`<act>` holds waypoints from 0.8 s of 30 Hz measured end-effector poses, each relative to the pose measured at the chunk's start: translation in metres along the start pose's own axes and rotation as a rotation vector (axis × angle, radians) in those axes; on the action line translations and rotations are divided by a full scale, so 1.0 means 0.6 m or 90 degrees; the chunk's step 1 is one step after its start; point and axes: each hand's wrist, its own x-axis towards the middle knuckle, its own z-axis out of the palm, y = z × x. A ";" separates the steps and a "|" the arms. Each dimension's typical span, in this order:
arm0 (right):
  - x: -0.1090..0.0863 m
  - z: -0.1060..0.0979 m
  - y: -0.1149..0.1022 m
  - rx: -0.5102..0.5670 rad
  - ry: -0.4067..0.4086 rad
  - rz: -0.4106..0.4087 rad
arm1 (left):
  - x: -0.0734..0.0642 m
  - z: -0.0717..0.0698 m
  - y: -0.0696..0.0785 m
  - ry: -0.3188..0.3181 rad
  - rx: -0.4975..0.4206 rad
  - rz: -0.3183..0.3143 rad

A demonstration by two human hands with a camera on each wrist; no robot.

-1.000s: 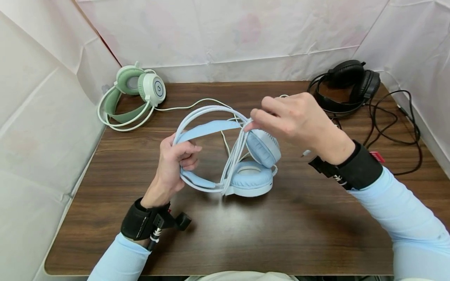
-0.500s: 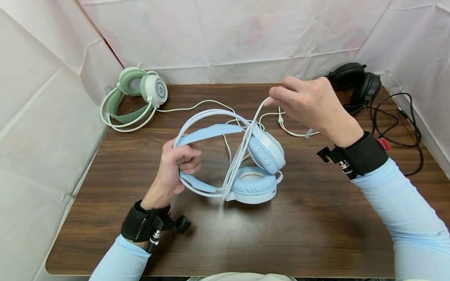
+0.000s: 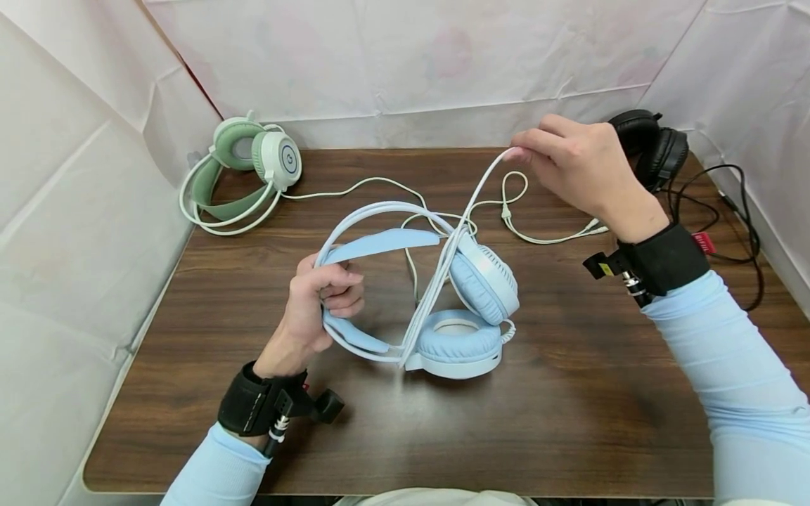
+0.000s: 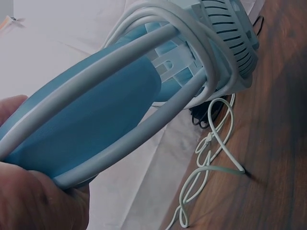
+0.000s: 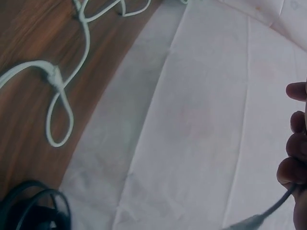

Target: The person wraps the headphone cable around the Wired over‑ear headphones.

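Light-blue headphones [image 3: 455,337] are held a little left of the table's middle, earcups toward the right. My left hand [image 3: 323,299] grips their padded headband [image 4: 81,124]. The headphones' own pale cable [image 3: 487,173] is wound in several turns around the band near the earcups. With thumb and fingertips my right hand [image 3: 585,165] pinches that cable, drawing one strand up and to the right. In the right wrist view, a thin cord with a grey sleeve-like piece [image 5: 247,223] hangs by the fingers [image 5: 292,170]; what it belongs to is unclear.
Green-and-white headphones [image 3: 278,158] lie at the back left; their pale cord [image 3: 373,179] runs behind the blue pair to the right. Black headphones [image 3: 661,158] sit at the back right, partly behind my right hand, with a loose black cable [image 3: 747,211]. White sheeting [image 3: 443,63] encloses the table.
My right hand has moved up and to the right, away from the headphones, pulling a longer strand from the wound cable. The left hand keeps its hold on the headband; the earcups dip slightly.
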 end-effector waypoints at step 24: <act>-0.086 -0.001 0.098 0.029 -0.085 0.174 | -0.011 -0.016 0.003 -0.103 -0.325 -0.082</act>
